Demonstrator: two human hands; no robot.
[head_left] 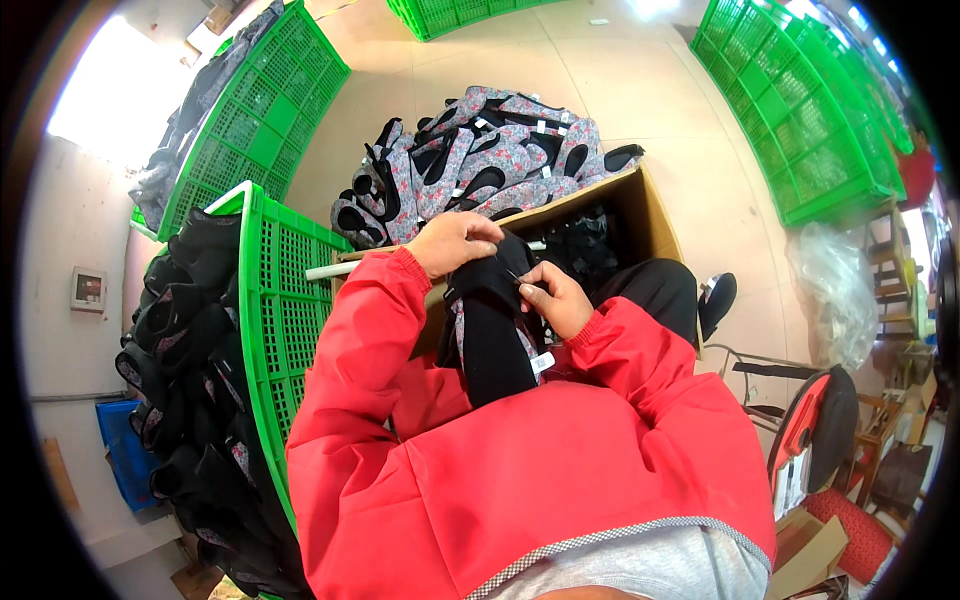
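Observation:
A black padded fabric piece (492, 345) with grey floral cloth along its side and a white tag lies over my lap. My left hand (455, 243) is closed on its far end, thumb and fingers bent over the black cloth. On the right, my right hand (560, 300) pinches a thin, dark, metal-looking tool (514, 275) against the fabric; its exact kind is too small to make out. Beyond both hands, a heap of floral pieces with black lining (500, 150) lies on the floor.
An open cardboard box (655, 215) with dark items stands before me, a white rod (330, 271) by its left side. A green crate (290, 300) full of black pieces is close on my left. More green crates (800, 120) stand around; a folding chair (800, 420) is at right.

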